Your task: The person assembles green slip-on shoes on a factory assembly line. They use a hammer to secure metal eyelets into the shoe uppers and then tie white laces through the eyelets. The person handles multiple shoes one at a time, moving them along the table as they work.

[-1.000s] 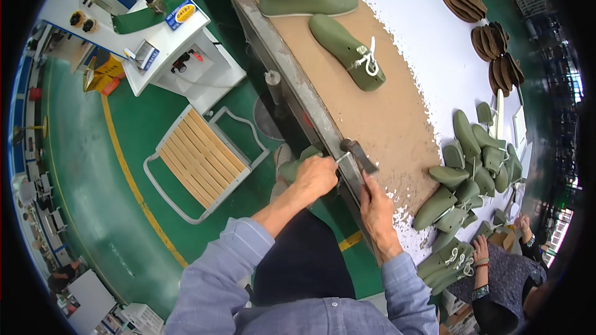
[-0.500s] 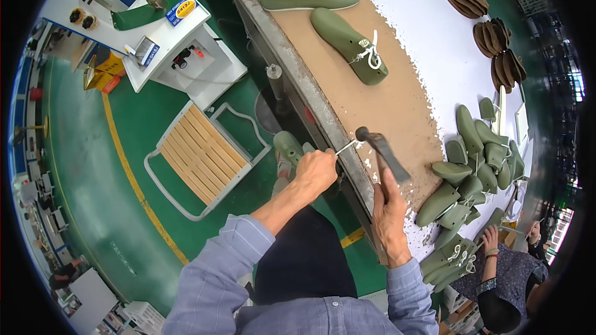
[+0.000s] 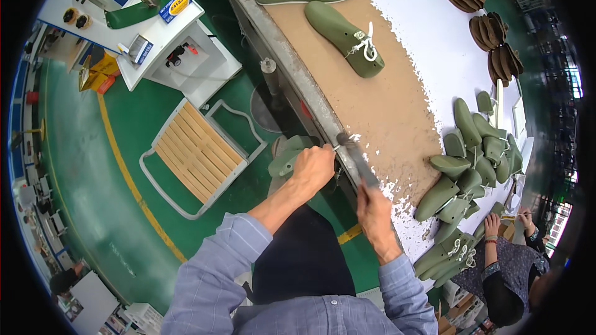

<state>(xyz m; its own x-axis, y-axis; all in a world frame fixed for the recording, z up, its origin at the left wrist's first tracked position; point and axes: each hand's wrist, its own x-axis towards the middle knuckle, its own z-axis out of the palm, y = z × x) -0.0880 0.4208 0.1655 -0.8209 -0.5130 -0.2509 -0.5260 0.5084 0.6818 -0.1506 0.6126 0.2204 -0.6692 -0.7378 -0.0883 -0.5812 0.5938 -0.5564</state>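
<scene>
Hammer point(image 3: 361, 164) shifted left to bench edge point(image 3: 301, 80); right grip point(image 3: 375, 211) closed round it, left grip point(image 3: 313, 167) round rod point(image 3: 336, 147).

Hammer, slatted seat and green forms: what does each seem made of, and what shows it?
Hammer: head probably metal, dark and dull, though blurred.
Slatted seat: likely wood, satin tan strips side by side.
Green forms: likely plastic, smooth, evenly coloured.

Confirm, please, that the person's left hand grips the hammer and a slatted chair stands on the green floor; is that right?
The side is wrong: the head view shows the right hand gripping the hammer; the slatted chair does stand on the green floor.
</scene>
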